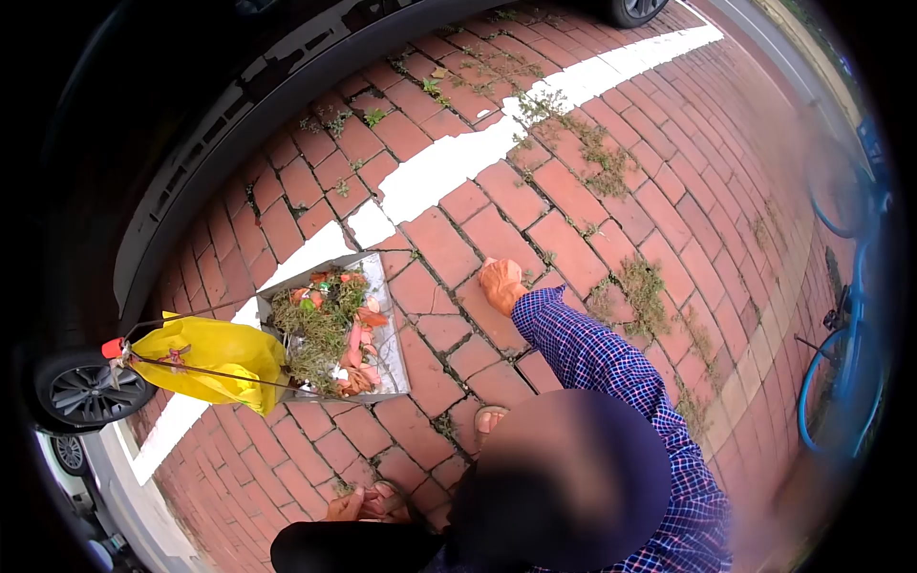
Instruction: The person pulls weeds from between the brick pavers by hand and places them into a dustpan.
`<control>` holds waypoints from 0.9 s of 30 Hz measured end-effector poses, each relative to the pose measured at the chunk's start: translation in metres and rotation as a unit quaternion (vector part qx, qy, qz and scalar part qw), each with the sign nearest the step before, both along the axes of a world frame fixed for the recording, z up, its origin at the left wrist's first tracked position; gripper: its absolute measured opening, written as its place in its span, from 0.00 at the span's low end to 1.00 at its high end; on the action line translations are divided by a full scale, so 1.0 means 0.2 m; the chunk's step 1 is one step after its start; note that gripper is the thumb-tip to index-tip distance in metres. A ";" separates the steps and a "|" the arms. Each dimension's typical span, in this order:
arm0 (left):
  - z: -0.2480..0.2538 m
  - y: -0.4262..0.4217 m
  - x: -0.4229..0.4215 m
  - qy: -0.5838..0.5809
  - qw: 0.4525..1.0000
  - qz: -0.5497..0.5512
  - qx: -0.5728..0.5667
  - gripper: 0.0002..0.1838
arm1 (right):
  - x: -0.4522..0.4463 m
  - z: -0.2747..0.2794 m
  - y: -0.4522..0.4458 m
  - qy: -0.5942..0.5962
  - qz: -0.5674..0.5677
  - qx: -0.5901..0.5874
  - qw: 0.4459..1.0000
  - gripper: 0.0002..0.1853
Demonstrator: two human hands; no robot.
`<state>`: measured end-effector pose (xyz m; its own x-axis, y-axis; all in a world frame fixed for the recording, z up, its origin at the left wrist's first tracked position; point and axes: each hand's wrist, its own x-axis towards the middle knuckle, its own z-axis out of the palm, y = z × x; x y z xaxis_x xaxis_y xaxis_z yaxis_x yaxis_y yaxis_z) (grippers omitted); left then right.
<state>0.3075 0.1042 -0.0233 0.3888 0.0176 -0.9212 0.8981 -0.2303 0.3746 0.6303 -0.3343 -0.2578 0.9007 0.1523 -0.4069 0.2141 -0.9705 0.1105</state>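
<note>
On the red brick paving, my right hand (501, 285) is closed in a fist at the end of a blue checked sleeve (597, 353); whatever it grips is hidden. Low in the view, my left hand (346, 504) hangs beside a sandalled foot (384, 500), its fingers curled together and partly hidden by a dark trouser leg. To the left of my right hand lies a metal dustpan (390, 329) with pulled weeds (310, 334) and orange and pink litter (358, 349) in it. A yellow plastic bag (215, 358) hangs at the dustpan's handle end.
A dark car (191, 162) stands close on the left, with its wheel (94, 390) near the bag. A white painted line (449, 162) crosses the bricks. Weeds (642, 291) grow from the joints to the right. Blue bicycles (841, 372) stand at the right edge.
</note>
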 end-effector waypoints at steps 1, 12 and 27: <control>0.02 -0.02 0.01 0.033 0.999 0.016 -0.012 0.32 | 0.02 -0.05 -0.01 -0.002 -0.011 0.000 1.000 0.08; 0.18 -0.34 0.44 0.062 0.981 -0.083 -0.166 0.31 | 0.04 0.17 -0.12 0.130 -0.097 0.136 0.977 0.17; -0.03 -0.25 0.70 0.153 0.919 -0.269 -0.242 0.26 | -0.11 -0.13 -0.22 -0.050 -0.121 0.271 0.954 0.11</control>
